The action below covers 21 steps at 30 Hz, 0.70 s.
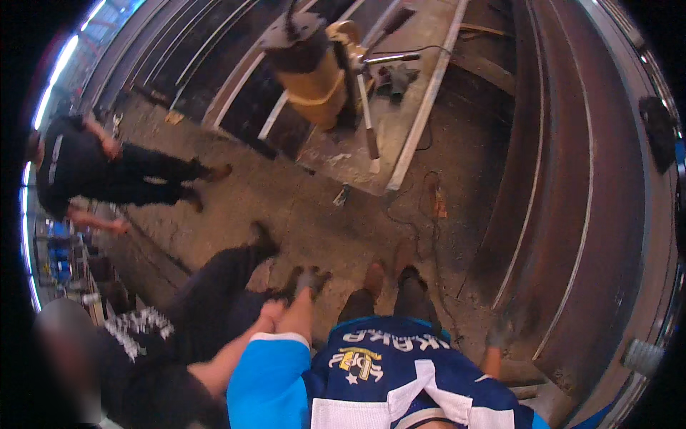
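Head view, left hand (310, 280): grey-gloved, above the floor (239, 204), near a co-worker's hand (273, 310); blurred, so I cannot tell whether spread or closed.
Right hand (500, 333): near the brown steel beam's (562, 214) lower end; its grip too blurred to tell.
Drill (307, 86): yellow-and-dark, at the pale plate's (366, 174) near end.

Floor (300, 207) gives passage ahead to the yellow drill (314, 89); steel beams (561, 179) bar the right hand (499, 334), a co-worker (153, 350) crowds the left hand (309, 281).
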{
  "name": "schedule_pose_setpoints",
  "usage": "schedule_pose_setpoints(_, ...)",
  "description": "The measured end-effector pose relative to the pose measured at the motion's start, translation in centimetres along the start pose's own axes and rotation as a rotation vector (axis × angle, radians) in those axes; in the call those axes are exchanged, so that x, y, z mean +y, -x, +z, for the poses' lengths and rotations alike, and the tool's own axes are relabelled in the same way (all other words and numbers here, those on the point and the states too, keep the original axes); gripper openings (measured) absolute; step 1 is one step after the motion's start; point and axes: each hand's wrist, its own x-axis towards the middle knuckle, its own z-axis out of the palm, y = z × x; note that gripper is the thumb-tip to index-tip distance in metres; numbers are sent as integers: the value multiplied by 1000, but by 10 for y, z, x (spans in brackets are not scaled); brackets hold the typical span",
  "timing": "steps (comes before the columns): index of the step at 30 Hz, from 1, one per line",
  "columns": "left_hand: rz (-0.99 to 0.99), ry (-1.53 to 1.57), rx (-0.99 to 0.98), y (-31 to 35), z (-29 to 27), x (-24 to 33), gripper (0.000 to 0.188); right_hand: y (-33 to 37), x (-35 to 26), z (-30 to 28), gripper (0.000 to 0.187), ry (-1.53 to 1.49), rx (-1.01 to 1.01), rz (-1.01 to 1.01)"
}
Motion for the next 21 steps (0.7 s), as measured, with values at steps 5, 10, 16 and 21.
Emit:
schedule_pose_setpoints(5, -78, 337, 258, 24, -78, -42, 58, -160, -200, 4, 58, -447, 11, -677)
schedule_pose_setpoints(10, 139, 1001, 376, 55, -67, 31, 53, -298, -444, -61, 61, -425, 260, -1291)
schedule_pose_setpoints(16, 170, 1319, 205, 65, -91, 230, 54, -409, -564, -77, 22, 441, -5, -1634)
schedule_pose_setpoints(21, 507, 1459, 180, 49, -129, 335, 40, -433, -577, -72, 14, 352, 187, -1718)
